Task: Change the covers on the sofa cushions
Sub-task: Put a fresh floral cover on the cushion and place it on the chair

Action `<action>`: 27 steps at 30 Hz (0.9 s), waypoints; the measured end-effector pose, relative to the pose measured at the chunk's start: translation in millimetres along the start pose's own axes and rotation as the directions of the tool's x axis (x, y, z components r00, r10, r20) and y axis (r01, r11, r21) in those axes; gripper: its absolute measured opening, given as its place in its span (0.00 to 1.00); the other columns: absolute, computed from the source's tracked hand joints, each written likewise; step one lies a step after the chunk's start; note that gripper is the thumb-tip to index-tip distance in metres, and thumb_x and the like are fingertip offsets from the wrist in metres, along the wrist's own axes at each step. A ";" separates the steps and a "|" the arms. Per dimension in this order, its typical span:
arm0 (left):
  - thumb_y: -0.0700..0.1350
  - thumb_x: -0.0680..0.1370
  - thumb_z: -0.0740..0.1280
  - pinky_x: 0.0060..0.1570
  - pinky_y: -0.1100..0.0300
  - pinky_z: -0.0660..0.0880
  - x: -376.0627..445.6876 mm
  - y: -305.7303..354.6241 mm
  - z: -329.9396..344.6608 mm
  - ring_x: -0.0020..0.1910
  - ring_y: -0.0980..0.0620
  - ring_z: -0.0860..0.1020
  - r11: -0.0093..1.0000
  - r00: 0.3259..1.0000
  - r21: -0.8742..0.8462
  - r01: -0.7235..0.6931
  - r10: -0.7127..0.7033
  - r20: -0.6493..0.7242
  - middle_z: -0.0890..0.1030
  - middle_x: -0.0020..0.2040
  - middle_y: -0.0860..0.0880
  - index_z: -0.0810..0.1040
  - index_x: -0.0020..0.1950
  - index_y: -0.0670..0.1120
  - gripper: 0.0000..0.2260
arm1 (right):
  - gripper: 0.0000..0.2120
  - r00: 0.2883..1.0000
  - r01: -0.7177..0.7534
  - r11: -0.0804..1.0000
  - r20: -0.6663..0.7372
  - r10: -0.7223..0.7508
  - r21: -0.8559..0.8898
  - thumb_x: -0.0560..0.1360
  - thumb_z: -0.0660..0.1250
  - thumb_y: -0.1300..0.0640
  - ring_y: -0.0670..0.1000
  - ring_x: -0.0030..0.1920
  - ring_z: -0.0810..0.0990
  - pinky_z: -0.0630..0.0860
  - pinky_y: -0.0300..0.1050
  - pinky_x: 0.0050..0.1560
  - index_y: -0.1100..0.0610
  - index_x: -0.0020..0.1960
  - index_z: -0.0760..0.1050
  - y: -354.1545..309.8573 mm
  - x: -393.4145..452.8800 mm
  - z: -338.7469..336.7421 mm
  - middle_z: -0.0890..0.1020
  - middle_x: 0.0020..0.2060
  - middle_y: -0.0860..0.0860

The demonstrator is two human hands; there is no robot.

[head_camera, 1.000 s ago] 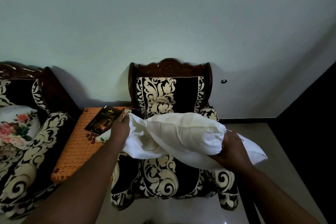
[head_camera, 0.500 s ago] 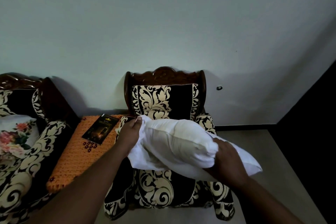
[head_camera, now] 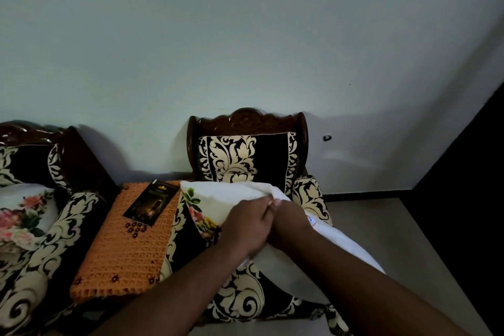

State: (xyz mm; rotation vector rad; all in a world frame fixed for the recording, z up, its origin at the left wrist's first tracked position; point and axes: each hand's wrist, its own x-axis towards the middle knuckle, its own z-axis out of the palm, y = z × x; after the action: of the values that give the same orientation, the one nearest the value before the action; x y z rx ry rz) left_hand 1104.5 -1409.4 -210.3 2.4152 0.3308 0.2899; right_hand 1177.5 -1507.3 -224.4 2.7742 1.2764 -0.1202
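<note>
A white cushion (head_camera: 343,251) lies slanted over the seat of the black-and-cream armchair (head_camera: 245,161). A cover with a flower print (head_camera: 195,204) wraps its far left end. Both hands meet at the cushion's middle. My left hand (head_camera: 245,226) lies over the cover's edge and grips it with the fingertips. My right hand (head_camera: 291,224) is pressed against it and holds the white cushion, its fingers mostly tucked into the fabric. A small label (head_camera: 311,221) shows on the cushion beside my right wrist.
An orange crocheted cloth (head_camera: 122,259) covers a side table left of the armchair, with a dark card (head_camera: 151,203) on it. Further left stands a matching sofa (head_camera: 54,229) holding a flowered cushion (head_camera: 19,215). A dark wall bounds the right; pale floor lies below.
My hands have come together at the cushion's middle. The cushion has sunk towards the seat, and the flower print of the cover now shows at its left end.
</note>
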 end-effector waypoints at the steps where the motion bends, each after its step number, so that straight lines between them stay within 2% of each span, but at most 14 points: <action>1: 0.62 0.84 0.53 0.50 0.59 0.75 1.6 -3.3 -1.7 0.53 0.52 0.82 0.999 0.999 0.044 -0.017 0.019 -0.036 0.85 0.56 0.49 0.79 0.67 0.52 0.24 | 0.15 1.000 -0.007 1.000 -0.022 0.008 0.026 0.83 0.59 0.54 0.54 0.61 0.80 0.74 0.45 0.59 0.59 0.67 0.74 -0.8 5.8 -4.3 0.79 0.63 0.55; 3: 0.65 0.82 0.51 0.53 0.55 0.76 5.2 -20.5 -12.3 0.57 0.49 0.81 0.994 0.994 0.108 -0.026 0.037 -0.100 0.84 0.58 0.50 0.75 0.71 0.55 0.25 | 0.16 0.993 -0.039 0.977 -0.102 0.062 0.209 0.79 0.64 0.49 0.53 0.53 0.83 0.76 0.46 0.50 0.53 0.64 0.75 0.6 9.5 -12.3 0.82 0.55 0.51; 4: 0.65 0.82 0.53 0.53 0.54 0.76 4.3 -30.6 -17.2 0.58 0.48 0.81 0.990 0.992 0.141 -0.025 0.043 -0.120 0.83 0.61 0.50 0.70 0.75 0.58 0.24 | 0.19 0.986 -0.051 0.956 -0.135 0.093 0.290 0.76 0.66 0.46 0.53 0.50 0.83 0.76 0.45 0.48 0.50 0.65 0.73 2.0 9.7 -14.4 0.83 0.52 0.50; 6: 0.65 0.81 0.58 0.50 0.54 0.75 -5.5 -43.0 -20.3 0.58 0.46 0.81 0.985 0.987 0.170 -0.023 0.049 -0.151 0.80 0.65 0.49 0.60 0.79 0.60 0.28 | 0.28 0.969 -0.047 0.924 -0.208 0.134 0.379 0.72 0.68 0.41 0.53 0.47 0.83 0.77 0.46 0.44 0.50 0.68 0.68 1.0 8.0 -11.1 0.83 0.50 0.50; 7: 0.65 0.79 0.61 0.48 0.55 0.75 -11.6 -46.5 -18.0 0.57 0.45 0.81 0.990 0.983 0.141 -0.018 0.043 -0.181 0.80 0.65 0.48 0.58 0.78 0.58 0.30 | 0.31 0.959 -0.035 0.911 -0.243 0.146 0.412 0.71 0.69 0.40 0.53 0.46 0.83 0.76 0.46 0.42 0.52 0.68 0.65 -1.1 6.3 -7.7 0.83 0.49 0.50; 9: 0.65 0.76 0.67 0.42 0.56 0.75 -17.1 -50.5 -12.6 0.52 0.43 0.82 0.999 0.960 0.005 0.039 -0.036 -0.279 0.81 0.60 0.47 0.60 0.71 0.55 0.30 | 0.34 0.950 -0.015 0.882 -0.267 0.159 0.471 0.69 0.70 0.39 0.53 0.44 0.84 0.74 0.45 0.38 0.52 0.67 0.61 -6.3 5.8 -2.0 0.83 0.46 0.50; 11: 0.64 0.74 0.70 0.36 0.56 0.70 -10.6 -50.1 -12.5 0.46 0.44 0.82 0.992 0.937 -0.066 0.108 -0.123 -0.327 0.82 0.49 0.48 0.62 0.62 0.54 0.27 | 0.37 0.943 0.022 0.869 -0.299 0.146 0.494 0.67 0.72 0.40 0.53 0.42 0.84 0.70 0.44 0.37 0.52 0.67 0.59 -8.2 6.1 -1.2 0.83 0.45 0.49; 13: 0.61 0.75 0.70 0.33 0.55 0.68 -0.4 -46.7 -15.2 0.41 0.43 0.81 0.995 0.940 0.030 0.092 -0.077 -0.332 0.81 0.41 0.50 0.64 0.55 0.52 0.21 | 0.37 0.943 0.069 0.861 -0.316 0.109 0.504 0.66 0.73 0.41 0.53 0.42 0.84 0.68 0.43 0.37 0.53 0.66 0.60 -6.7 6.6 -3.3 0.82 0.47 0.49; 15: 0.58 0.76 0.68 0.31 0.54 0.68 8.8 -43.2 -16.6 0.37 0.41 0.80 0.984 0.942 0.176 0.017 0.043 -0.333 0.80 0.35 0.48 0.70 0.50 0.51 0.13 | 0.38 0.946 0.116 0.866 -0.319 0.053 0.486 0.65 0.74 0.39 0.52 0.42 0.83 0.66 0.43 0.37 0.53 0.66 0.60 -4.1 7.4 -2.5 0.81 0.48 0.48; 18: 0.55 0.74 0.65 0.28 0.56 0.68 22.6 -44.0 -19.9 0.30 0.41 0.77 0.972 0.941 0.224 -0.071 0.139 -0.307 0.77 0.29 0.47 0.73 0.41 0.48 0.10 | 0.38 0.960 0.108 0.830 -0.276 0.056 0.546 0.64 0.77 0.39 0.50 0.43 0.80 0.68 0.43 0.38 0.48 0.64 0.60 6.3 6.9 -1.9 0.79 0.46 0.44; 20: 0.53 0.72 0.64 0.28 0.56 0.64 29.0 -43.0 -24.0 0.26 0.47 0.71 0.988 0.947 0.091 -0.127 0.148 -0.286 0.69 0.26 0.49 0.67 0.37 0.48 0.11 | 0.40 0.965 0.101 0.782 -0.250 0.072 0.616 0.63 0.78 0.37 0.48 0.51 0.80 0.73 0.44 0.45 0.46 0.66 0.61 19.6 4.4 -0.4 0.79 0.55 0.43; 22: 0.52 0.71 0.64 0.29 0.55 0.64 34.3 -43.5 -26.6 0.26 0.49 0.68 0.987 0.947 -0.021 -0.161 0.149 -0.285 0.67 0.26 0.49 0.66 0.37 0.48 0.10 | 0.42 0.951 0.157 0.751 -0.305 0.061 0.642 0.64 0.78 0.35 0.46 0.61 0.76 0.74 0.46 0.58 0.48 0.70 0.65 35.0 -1.7 3.0 0.76 0.65 0.44; 23: 0.51 0.71 0.64 0.29 0.55 0.65 36.2 -43.1 -27.5 0.26 0.50 0.69 0.984 0.943 -0.035 -0.172 0.154 -0.295 0.67 0.26 0.49 0.66 0.38 0.48 0.10 | 0.42 0.934 0.178 0.758 -0.350 0.070 0.628 0.64 0.77 0.33 0.47 0.63 0.75 0.73 0.47 0.62 0.49 0.71 0.66 43.1 -6.2 5.1 0.75 0.66 0.45; 27: 0.48 0.74 0.67 0.31 0.55 0.67 48.6 -41.6 -35.9 0.28 0.53 0.72 0.984 0.922 -0.051 -0.171 0.141 -0.362 0.71 0.27 0.51 0.69 0.41 0.49 0.08 | 0.40 0.878 0.023 0.798 -0.394 0.272 0.602 0.66 0.67 0.25 0.50 0.63 0.75 0.70 0.50 0.62 0.47 0.69 0.72 75.4 -32.8 17.1 0.78 0.63 0.46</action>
State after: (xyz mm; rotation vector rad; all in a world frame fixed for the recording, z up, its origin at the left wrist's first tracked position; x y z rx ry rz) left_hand 1133.2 -1342.1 -204.6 2.3042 0.2788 0.8056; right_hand 1212.9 -1582.8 -234.5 3.5987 1.3016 0.2138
